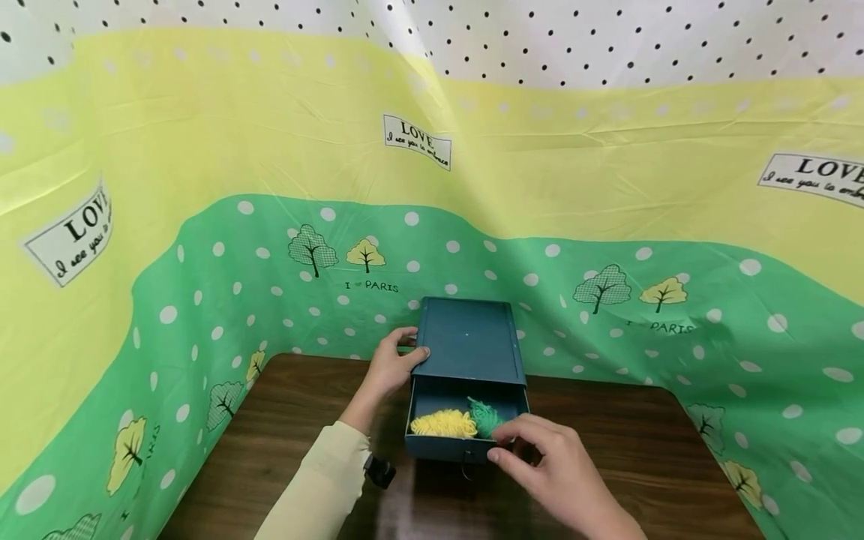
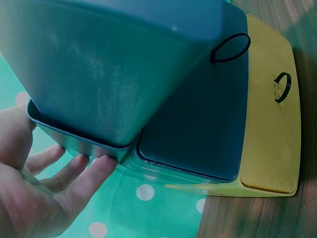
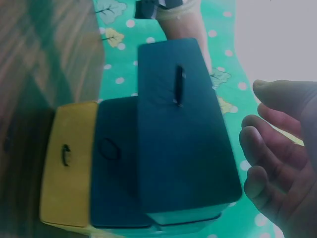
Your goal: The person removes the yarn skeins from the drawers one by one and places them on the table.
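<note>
On the table: a dark teal plastic drawer box (image 1: 469,341) stands at the far edge of the dark wooden tabletop (image 1: 641,450), against the cloth backdrop
Top drawer: the dark teal pulled-out drawer (image 1: 445,448) juts toward the person; its front face carries a small black loop handle (image 3: 178,87)
Drawer contents: a yellow yarn tuft (image 1: 443,424) lies left, a green yarn tuft (image 1: 484,416) just beside it on the right
Lower drawers: wrist views show a second teal drawer front with a black ring pull (image 2: 230,48) and, lowest, a yellow drawer front (image 2: 270,114) with its own black pull
Left hand (image 1: 391,367): rests against the left side of the box near its top edge, fingers (image 2: 84,176) fairly straight and touching the rim, thumb on top; sleeve pale yellow
Right hand (image 1: 547,457): at the right front corner of the open drawer, fingertips (image 1: 502,442) curled at the drawer's front edge; whether they pinch it cannot be told
Surroundings: a green, yellow and white printed cloth (image 1: 202,150) with dots, trees and lettering walls in the table
</note>
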`<state>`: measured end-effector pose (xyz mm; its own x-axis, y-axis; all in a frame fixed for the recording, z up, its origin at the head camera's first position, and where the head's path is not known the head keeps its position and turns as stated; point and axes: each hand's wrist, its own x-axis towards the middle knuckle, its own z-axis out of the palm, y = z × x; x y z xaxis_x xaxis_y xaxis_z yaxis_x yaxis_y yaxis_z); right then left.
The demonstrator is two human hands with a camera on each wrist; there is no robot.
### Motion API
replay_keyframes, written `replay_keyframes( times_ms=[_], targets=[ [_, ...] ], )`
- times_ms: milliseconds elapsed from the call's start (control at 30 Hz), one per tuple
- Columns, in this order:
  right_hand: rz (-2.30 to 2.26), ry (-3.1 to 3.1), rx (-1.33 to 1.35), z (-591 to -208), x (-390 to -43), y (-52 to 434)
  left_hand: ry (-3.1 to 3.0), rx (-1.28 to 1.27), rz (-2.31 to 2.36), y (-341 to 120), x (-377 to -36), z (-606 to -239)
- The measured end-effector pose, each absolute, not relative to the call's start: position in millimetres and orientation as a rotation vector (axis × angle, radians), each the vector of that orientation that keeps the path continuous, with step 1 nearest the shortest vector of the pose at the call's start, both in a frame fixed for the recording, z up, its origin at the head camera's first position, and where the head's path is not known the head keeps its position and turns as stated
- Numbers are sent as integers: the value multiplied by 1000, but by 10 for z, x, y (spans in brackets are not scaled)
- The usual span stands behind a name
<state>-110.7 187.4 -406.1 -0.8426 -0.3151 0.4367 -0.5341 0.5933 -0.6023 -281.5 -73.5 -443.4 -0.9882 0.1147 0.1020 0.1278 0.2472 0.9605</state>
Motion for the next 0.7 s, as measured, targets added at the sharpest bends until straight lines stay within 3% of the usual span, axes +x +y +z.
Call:
replay_keyframes(
  times_ms=[700],
  targets=[
    [980, -2887, 680, -3922, -1690, 1941, -2465, -256, -1893, -732, -2813, -4451]
  ],
)
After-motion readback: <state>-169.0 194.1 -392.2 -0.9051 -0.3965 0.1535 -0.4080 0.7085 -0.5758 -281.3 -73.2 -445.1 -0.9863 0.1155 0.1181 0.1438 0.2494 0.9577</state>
